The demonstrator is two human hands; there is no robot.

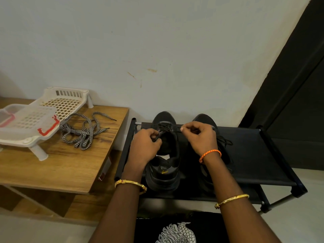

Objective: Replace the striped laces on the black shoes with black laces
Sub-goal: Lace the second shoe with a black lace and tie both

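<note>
**Lacing the left-hand black shoe on the rack shelf**

Threading is under way on the black lace, which crosses the upper eyelets of the left-hand shoe. This shoe stands at the left end of the black fabric rack shelf, toe toward the wall. The left hand has its fingers curled around one lace end at the shoe's tongue. The right hand pinches the other lace end between thumb and forefinger and holds it out level to the right. The lace is dark against a dark shoe, so its exact path through the eyelets is hard to make out.

The second shoe stands just beside the first; the right hand and forearm hide most of it. A loose black lace shows on it at the right.

The striped laces lie tangled near the rear right corner of the wooden tabletop. A white plastic basket rack stands beside them, with a clear lidded container upon it, cut off at the left edge.
</note>
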